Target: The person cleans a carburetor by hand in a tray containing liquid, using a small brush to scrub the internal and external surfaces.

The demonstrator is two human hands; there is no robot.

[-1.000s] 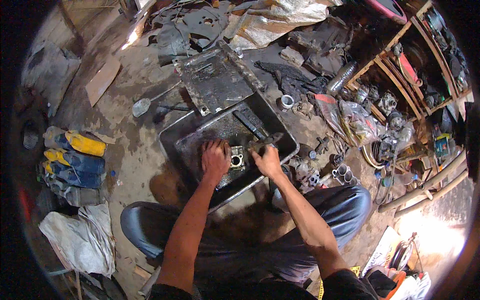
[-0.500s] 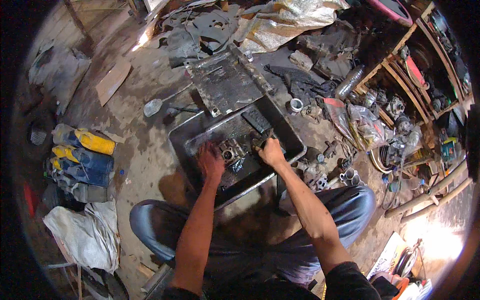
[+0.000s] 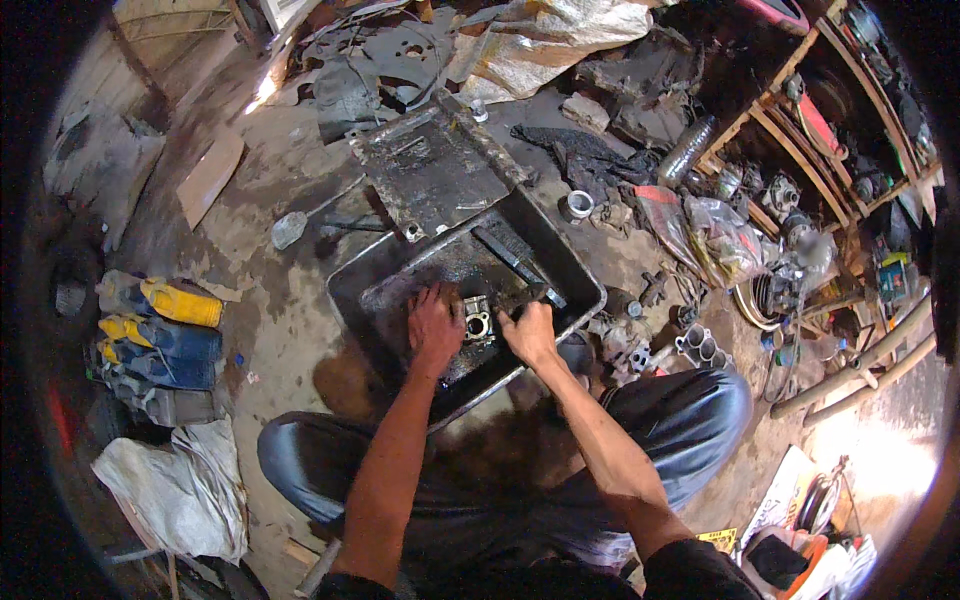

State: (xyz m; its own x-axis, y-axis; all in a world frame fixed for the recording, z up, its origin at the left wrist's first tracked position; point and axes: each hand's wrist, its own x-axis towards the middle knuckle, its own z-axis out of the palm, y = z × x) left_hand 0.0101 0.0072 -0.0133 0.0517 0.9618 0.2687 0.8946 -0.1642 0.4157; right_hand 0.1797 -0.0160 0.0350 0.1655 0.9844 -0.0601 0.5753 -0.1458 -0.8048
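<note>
A bright metal engine part with a round bore [image 3: 478, 326] sits inside the black, wet tray [image 3: 350, 290]. My left hand [image 3: 435, 325] grips the part's left side with bent fingers. My right hand [image 3: 530, 330], just right of the part, is closed around a small dark object that I cannot make out. A long dark bar [image 3: 505, 258] lies in the tray behind my right hand. A grimy flat metal panel [image 3: 430, 170] rests across the tray's back edge.
Yellow and blue plastic containers [image 3: 175, 335] stand left. A long-handled scoop [image 3: 290, 228] lies behind the tray. Metal cylinders and parts [image 3: 697, 348], plastic bags [image 3: 720, 240] and a wooden rack [image 3: 800, 150] crowd the right. A white sack [image 3: 175, 485] lies lower left.
The engine part was turned askew half a second ago and now sits straighter. Both hands have shifted slightly with it. The dark object in my right hand is less visible than one second ago.
</note>
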